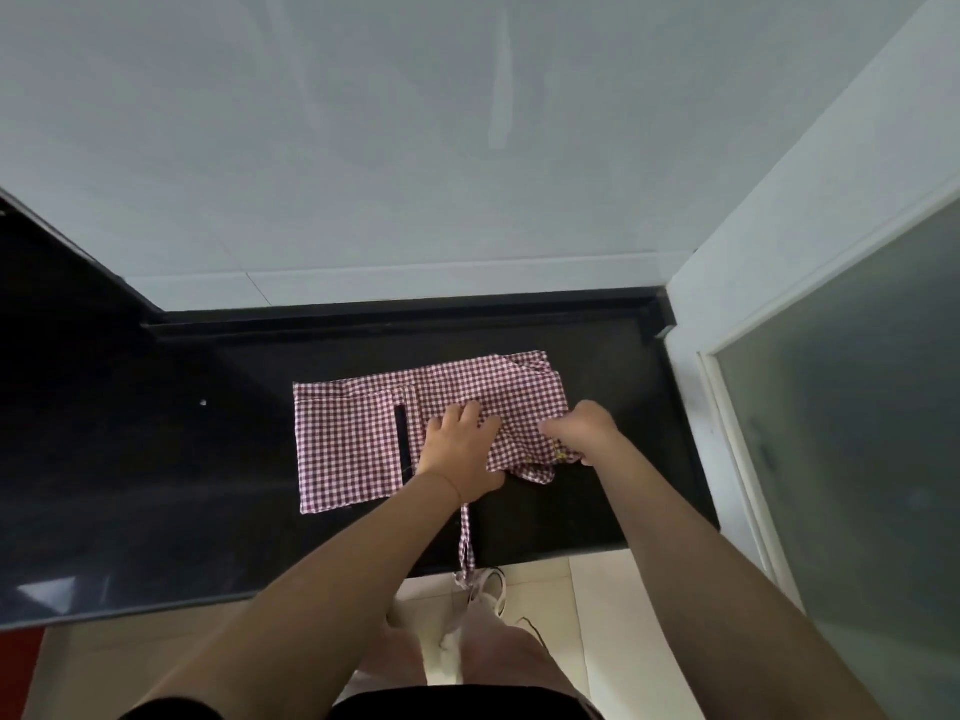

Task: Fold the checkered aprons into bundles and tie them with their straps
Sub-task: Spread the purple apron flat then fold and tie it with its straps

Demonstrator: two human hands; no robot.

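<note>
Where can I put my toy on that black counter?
The black stone counter is bare left of the red-and-white checkered apron, out to the corner, and along the back strip by the wall. It is crowded at the right, where the left hand presses the cloth and the right hand grips it.

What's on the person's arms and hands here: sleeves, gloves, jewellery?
Nothing worn shows on either. The left hand and right hand are bare, with no gloves, rings or watch in view. Both forearms are uncovered right down to the bottom of the picture; no sleeve is seen on them.
</note>
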